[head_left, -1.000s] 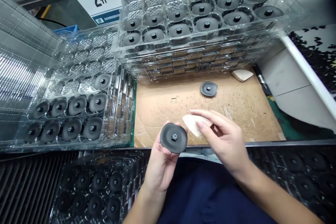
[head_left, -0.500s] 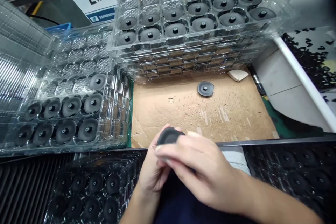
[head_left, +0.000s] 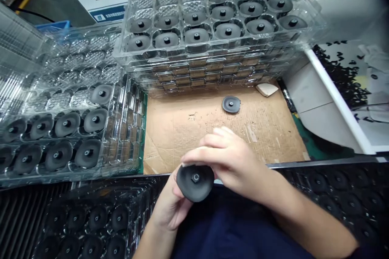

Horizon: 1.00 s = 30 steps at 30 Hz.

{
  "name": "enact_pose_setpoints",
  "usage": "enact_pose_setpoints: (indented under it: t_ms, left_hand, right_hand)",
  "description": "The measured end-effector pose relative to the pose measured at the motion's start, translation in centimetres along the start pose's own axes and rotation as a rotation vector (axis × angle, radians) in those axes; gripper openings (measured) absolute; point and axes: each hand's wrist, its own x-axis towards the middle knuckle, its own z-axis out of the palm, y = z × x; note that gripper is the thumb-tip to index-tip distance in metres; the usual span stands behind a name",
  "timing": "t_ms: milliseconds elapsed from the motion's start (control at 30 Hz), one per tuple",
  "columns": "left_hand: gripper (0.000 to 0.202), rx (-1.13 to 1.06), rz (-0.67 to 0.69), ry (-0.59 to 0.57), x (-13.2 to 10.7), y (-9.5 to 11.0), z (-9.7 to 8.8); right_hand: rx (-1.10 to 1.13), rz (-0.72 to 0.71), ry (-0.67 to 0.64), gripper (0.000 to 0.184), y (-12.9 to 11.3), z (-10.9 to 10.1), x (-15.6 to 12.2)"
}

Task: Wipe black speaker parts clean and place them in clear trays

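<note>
Together, left hand (head_left: 168,208) and right hand (head_left: 231,162) grip a black studded disc (head_left: 195,183) above cardboard (head_left: 182,137) between clear trays (head_left: 209,68).

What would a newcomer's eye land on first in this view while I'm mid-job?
At bottom centre, the left hand cradles a dark round disc with a central stud, while the right hand grips its top edge. Above them, a stack of clear plastic trays holds rows of matching discs. In front of it, a lone disc lies on a cardboard sheet.

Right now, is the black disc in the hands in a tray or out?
Out: the black disc rests in the left hand, the right hand over its upper rim.
</note>
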Motion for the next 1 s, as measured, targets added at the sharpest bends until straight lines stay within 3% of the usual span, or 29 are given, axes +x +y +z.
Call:
enact_pose_setpoints:
  t_ms: [67, 167, 233, 300, 400, 533, 633, 833, 933, 1000]
  left_hand:
    - [0.043, -0.006, -0.010, -0.027, 0.1, 0.0, 0.0]
    - [0.042, -0.040, -0.031, -0.075, 0.2, -0.1, 0.0]
    - [0.048, -0.097, -0.053, -0.103, 0.1, -0.1, -0.1]
    - [0.057, -0.175, -0.089, -0.128, -0.1, -0.1, -0.3]
    - [0.062, -0.255, -0.115, -0.136, -0.4, 0.0, -0.5]
    - [0.055, -0.330, -0.120, -0.162, -0.5, 0.1, -0.8]
    - [0.049, -0.393, -0.124, -0.194, -0.7, 0.2, -1.3]
    - [0.055, -0.428, -0.114, -0.240, -0.8, 0.6, -2.3]
    - [0.053, -0.412, -0.075, -0.255, -0.8, 0.7, -2.5]
    - [0.050, -0.355, 0.029, -0.236, -0.9, 0.5, -2.7]
  right_hand:
    - [-0.054, 0.025, 0.028, 0.033, -0.5, 0.0, -0.3]
    - [0.040, -0.078, 0.025, 0.034, -0.5, -0.3, -0.3]
    - [0.112, 0.033, 0.120, 0.029, 0.7, -0.5, -0.1]
    - [0.150, 0.255, 0.219, 0.024, 2.5, -0.1, 0.0]
    - [0.183, 0.430, 0.155, 0.022, 5.6, 2.4, -0.4]
    - [0.188, 0.440, 0.048, 0.024, 7.6, 6.7, -1.8]
    - [0.201, 0.462, 0.085, 0.028, 6.9, 7.1, -2.3]
    - [0.339, 0.476, 0.078, 0.022, 2.7, 3.5, -2.2]
    - [0.391, 0.581, 0.147, 0.020, 2.2, 3.9, -3.2]
    - [0.393, 0.652, 0.193, 0.019, 2.5, 4.9, -4.1]
